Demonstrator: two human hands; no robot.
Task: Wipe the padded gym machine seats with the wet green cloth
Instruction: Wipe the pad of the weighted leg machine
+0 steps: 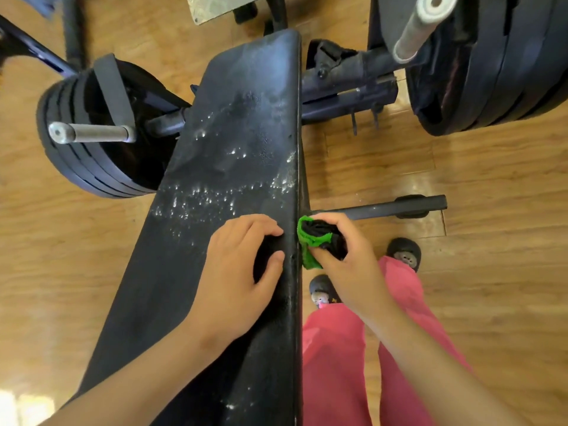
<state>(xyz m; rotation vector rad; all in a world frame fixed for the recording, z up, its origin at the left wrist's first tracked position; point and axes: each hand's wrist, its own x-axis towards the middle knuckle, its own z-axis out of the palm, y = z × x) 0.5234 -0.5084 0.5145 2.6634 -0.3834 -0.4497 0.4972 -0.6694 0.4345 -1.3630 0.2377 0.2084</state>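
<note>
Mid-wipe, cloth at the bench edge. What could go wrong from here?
1. The green cloth is wadded in the right hand at the side edge of the pad; little cloth face shows, so strokes may leave streaks.
2. Droplets lie across the pad ahead of the left hand; leaning on it could slip.
3. The bar end juts beside the pad; a long reach might knock it.

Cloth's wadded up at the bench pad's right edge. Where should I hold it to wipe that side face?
Grip the green cloth by its bunched outer half, coming from the right, as the right hand does now. The green fold lies against the side of the pad, so probably leave it uncovered for wiping. The left hand rests on the top.
</note>
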